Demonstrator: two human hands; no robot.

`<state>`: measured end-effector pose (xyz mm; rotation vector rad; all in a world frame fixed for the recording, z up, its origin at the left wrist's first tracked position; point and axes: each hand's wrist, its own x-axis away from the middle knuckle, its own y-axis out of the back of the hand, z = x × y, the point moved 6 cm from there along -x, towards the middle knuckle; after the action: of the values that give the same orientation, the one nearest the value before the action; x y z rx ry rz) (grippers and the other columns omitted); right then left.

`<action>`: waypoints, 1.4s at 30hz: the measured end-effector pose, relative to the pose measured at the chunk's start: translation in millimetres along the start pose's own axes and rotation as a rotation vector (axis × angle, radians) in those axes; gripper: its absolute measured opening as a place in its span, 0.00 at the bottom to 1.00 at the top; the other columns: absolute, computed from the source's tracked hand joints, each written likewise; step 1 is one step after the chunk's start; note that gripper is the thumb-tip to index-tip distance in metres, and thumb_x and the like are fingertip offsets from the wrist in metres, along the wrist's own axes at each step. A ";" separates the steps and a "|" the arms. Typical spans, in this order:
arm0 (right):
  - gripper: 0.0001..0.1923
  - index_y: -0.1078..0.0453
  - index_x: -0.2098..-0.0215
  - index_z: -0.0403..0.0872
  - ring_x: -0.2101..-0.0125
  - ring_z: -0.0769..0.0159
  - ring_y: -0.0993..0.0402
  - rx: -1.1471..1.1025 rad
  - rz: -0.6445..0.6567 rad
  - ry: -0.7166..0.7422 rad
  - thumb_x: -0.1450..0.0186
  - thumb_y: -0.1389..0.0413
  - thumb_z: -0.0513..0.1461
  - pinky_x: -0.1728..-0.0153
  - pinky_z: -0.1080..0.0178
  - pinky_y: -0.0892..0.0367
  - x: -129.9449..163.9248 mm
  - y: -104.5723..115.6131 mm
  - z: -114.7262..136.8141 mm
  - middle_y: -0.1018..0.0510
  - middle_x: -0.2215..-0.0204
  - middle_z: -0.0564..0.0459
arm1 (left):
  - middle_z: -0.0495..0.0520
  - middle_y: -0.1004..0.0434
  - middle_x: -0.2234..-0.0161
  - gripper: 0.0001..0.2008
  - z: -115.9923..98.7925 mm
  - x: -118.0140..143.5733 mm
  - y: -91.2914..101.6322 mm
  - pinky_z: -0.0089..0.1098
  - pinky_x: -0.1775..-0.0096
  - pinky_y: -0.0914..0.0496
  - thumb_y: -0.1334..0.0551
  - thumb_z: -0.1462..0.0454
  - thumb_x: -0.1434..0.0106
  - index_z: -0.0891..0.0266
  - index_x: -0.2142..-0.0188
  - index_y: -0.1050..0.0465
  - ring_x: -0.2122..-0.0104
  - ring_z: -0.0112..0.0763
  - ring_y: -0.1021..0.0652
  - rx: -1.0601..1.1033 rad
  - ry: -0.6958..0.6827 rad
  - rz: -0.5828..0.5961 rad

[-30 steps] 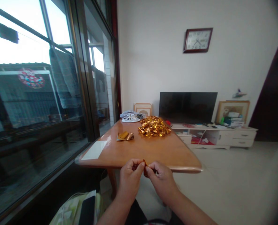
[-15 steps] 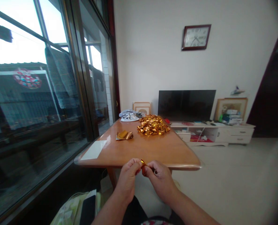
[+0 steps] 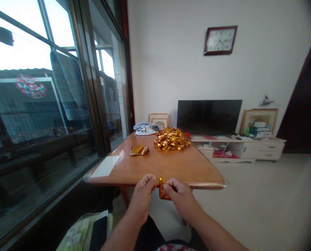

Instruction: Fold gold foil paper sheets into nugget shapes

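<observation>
Both sets of fingers (image 3: pixel 163 187) pinch a small folded gold foil piece (image 3: pixel 162 189), left hand (image 3: pixel 142 195) and right hand (image 3: pixel 181 198) held just off the surface (image 3: pixel 171 165) edge. Squeeze unevenly and the crease may skew; loosened, it would drop to the floor.

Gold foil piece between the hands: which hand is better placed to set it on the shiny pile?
Probably the right hand: it grips more of the small gold foil piece, and the heap of folded gold foil pieces lies slightly rightward. The left hand only pinches its edge.
</observation>
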<state>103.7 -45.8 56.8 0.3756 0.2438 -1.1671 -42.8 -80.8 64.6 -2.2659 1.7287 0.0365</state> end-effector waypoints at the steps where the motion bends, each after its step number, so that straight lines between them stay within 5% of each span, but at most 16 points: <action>1: 0.14 0.31 0.69 0.46 0.72 0.66 0.33 -0.034 -0.003 -0.022 0.31 0.43 0.47 0.69 0.64 0.38 -0.5 1.5 -2.7 0.28 0.74 0.56 | 0.44 0.38 0.74 0.13 -0.3 -0.4 2.2 0.30 0.66 0.41 0.39 0.57 0.34 0.59 0.73 0.34 0.72 0.28 0.38 0.001 -0.003 -0.018; 7: 0.17 0.32 0.70 0.46 0.72 0.68 0.39 -0.181 0.038 -0.078 0.32 0.41 0.50 0.70 0.65 0.42 -1.2 2.3 -5.4 0.33 0.75 0.58 | 0.48 0.28 0.70 0.14 -0.6 0.7 1.9 0.31 0.62 0.38 0.39 0.53 0.34 0.61 0.67 0.27 0.68 0.30 0.32 -0.023 0.025 0.005; 11: 0.19 0.32 0.70 0.46 0.72 0.67 0.38 -0.171 0.064 -0.082 0.33 0.40 0.52 0.70 0.64 0.41 -1.7 -0.7 -3.9 0.33 0.74 0.57 | 0.48 0.29 0.71 0.11 -2.3 4.7 -8.3 0.30 0.63 0.38 0.32 0.57 0.38 0.62 0.69 0.28 0.68 0.29 0.33 -0.053 0.047 0.104; 22: 0.16 0.33 0.70 0.45 0.74 0.70 0.43 -0.183 0.137 -0.072 0.33 0.40 0.48 0.72 0.65 0.45 -2.9 -0.5 -4.4 0.37 0.77 0.60 | 0.46 0.36 0.75 0.15 -1.4 3.2 -6.4 0.31 0.64 0.40 0.38 0.56 0.35 0.61 0.74 0.33 0.70 0.30 0.36 -0.063 0.000 0.133; 30: 0.21 0.34 0.71 0.46 0.74 0.69 0.39 -0.173 0.096 -0.117 0.37 0.38 0.53 0.71 0.65 0.41 -4.4 0.0 -10.7 0.34 0.77 0.59 | 0.46 0.34 0.74 0.15 -4.4 3.3 -5.3 0.30 0.64 0.40 0.34 0.53 0.38 0.61 0.73 0.30 0.70 0.30 0.36 -0.119 0.048 0.172; 42: 0.22 0.28 0.68 0.45 0.75 0.68 0.36 -0.182 0.136 -0.212 0.31 0.45 0.55 0.73 0.65 0.44 -3.7 2.3 -15.3 0.26 0.76 0.56 | 0.46 0.33 0.74 0.14 -4.9 -7.1 23.3 0.29 0.66 0.41 0.34 0.53 0.37 0.61 0.69 0.27 0.71 0.29 0.37 -0.096 -0.035 -0.001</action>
<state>104.5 -35.6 44.6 0.1049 0.1356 -1.0320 -67.6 -80.9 65.7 -2.3192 1.7426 0.1611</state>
